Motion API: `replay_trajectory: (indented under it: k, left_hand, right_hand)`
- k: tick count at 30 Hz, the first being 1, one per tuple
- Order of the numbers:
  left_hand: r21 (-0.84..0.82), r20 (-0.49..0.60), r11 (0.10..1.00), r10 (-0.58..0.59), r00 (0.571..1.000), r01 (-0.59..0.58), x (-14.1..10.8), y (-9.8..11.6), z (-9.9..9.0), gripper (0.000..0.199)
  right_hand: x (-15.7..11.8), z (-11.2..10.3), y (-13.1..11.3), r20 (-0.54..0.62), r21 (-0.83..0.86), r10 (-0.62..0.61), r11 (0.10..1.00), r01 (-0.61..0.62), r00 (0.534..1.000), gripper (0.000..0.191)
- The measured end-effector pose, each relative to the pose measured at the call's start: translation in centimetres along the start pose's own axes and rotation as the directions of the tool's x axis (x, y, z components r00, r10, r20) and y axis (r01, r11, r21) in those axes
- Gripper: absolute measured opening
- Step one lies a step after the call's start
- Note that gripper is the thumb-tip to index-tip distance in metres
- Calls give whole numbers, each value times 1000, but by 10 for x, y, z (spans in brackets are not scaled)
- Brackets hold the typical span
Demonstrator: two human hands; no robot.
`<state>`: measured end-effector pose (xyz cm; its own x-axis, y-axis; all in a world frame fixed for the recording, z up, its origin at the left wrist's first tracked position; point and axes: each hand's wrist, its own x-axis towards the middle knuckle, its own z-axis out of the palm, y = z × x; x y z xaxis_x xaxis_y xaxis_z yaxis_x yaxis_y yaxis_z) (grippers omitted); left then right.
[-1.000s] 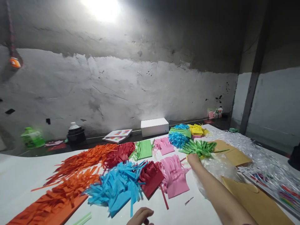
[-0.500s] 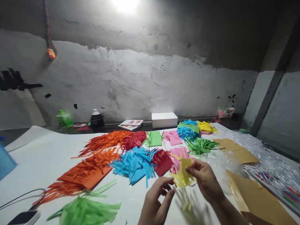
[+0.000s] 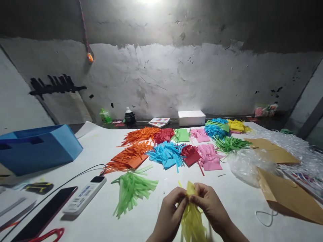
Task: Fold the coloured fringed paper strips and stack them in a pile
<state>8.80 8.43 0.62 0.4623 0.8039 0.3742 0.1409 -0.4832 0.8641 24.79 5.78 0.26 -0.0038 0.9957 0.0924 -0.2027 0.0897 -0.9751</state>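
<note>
A yellow fringed paper piece (image 3: 193, 220) hangs low at the front centre, its strips pointing down. My left hand (image 3: 172, 211) pinches its upper left edge, and my right hand (image 3: 210, 206) grips the top from the other side. The fingertips of both hands nearly meet at the folded top. Left of my hands lies a light green fringed piece (image 3: 135, 188). Beyond them are a pink fringed piece (image 3: 210, 159), a dark red one (image 3: 190, 155), a blue one (image 3: 168, 154) and an orange one (image 3: 133, 158).
At left stand a blue box (image 3: 42, 151), a white power bank (image 3: 84, 196) with a cable, a dark phone (image 3: 47, 215) and red scissors handles (image 3: 54, 233). Brown envelopes (image 3: 287, 195) and clear plastic (image 3: 252, 164) lie right. A white box (image 3: 191, 118) stands by the wall.
The view has swung left, showing more of the blue box and phone. The yellow piece is lower and upright, its strips hanging down. My left hand has closed on it beside my right hand.
</note>
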Motion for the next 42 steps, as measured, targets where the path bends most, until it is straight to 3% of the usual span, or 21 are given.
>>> replay_trajectory:
  k: [1,3,6,7,8,10,12,14,15,17,18,20,23,26,28,30,32,34,39,42]
  left_hand:
    - [-8,-1,1000,-22,1000,22,-2,-1,-4,24]
    - [17,-32,1000,-15,999,15,-7,-2,-11,21]
    - [193,-142,973,157,977,-128,-14,-4,-12,14]
    - [268,-166,944,242,956,-193,-17,-5,-10,14]
    - [336,-169,906,325,931,-256,-22,-6,-8,17]
    - [413,-104,824,465,879,-387,-32,-9,-1,23]
    - [386,-3,763,563,826,-519,-43,-15,4,20]
    - [300,-4,785,569,822,-542,-51,-21,3,17]
    - [261,-65,838,511,857,-480,-53,-24,1,25]
    - [165,-198,956,273,942,-242,-52,-27,-6,40]
    - [108,-212,987,137,968,-116,-49,-27,-10,42]
    - [-2,-97,999,-37,995,37,-40,-21,-19,39]
    - [-143,63,988,-44,997,53,-28,-9,-29,30]
    - [-250,1,968,-3,1000,4,-23,-3,-33,31]
    - [-422,-45,905,-77,996,51,-25,-4,-28,31]
    - [-651,-7,742,-221,975,163,-30,-7,-18,28]
    - [-797,153,522,-313,937,304,-37,-10,-5,33]
    - [-826,328,369,-302,895,427,-44,-14,9,40]
    - [-751,575,266,-188,796,605,-58,-42,41,57]
    - [-690,678,247,-108,727,680,-60,-55,61,54]
  right_hand:
    - [-3,-2,-1,-11,-53,-18,998,17,1000,48]
    - [-11,-5,-2,-62,-317,-166,938,138,984,35]
    - [-21,-7,2,-62,-705,-464,647,290,884,12]
    - [-24,-5,5,-41,-760,-522,570,312,852,14]
    - [-26,-3,8,-27,-779,-550,535,327,835,27]
    - [-28,2,13,35,-812,-596,451,370,803,48]
    - [-29,4,15,108,-832,-636,362,420,764,44]
    - [-29,3,16,148,-831,-678,310,462,720,28]
    - [-30,1,17,157,-828,-698,293,479,699,22]
    - [-31,-2,19,168,-827,-728,263,496,665,20]
    - [-32,-3,20,175,-830,-736,248,500,654,21]
    - [-34,-4,23,188,-840,-739,221,496,647,25]
    - [-35,-4,28,199,-862,-730,188,471,654,35]
    - [-37,-6,33,190,-885,-717,171,433,671,44]
    - [-38,-8,35,189,-898,-703,159,411,685,48]
    - [-38,-9,36,193,-904,-689,151,399,698,51]
    - [-38,-10,38,195,-905,-681,152,397,706,55]
    - [-37,-11,39,195,-906,-678,154,395,709,54]
    - [-37,-20,48,182,-928,-693,114,355,697,48]
    - [-35,-35,51,186,-947,-700,60,316,690,54]
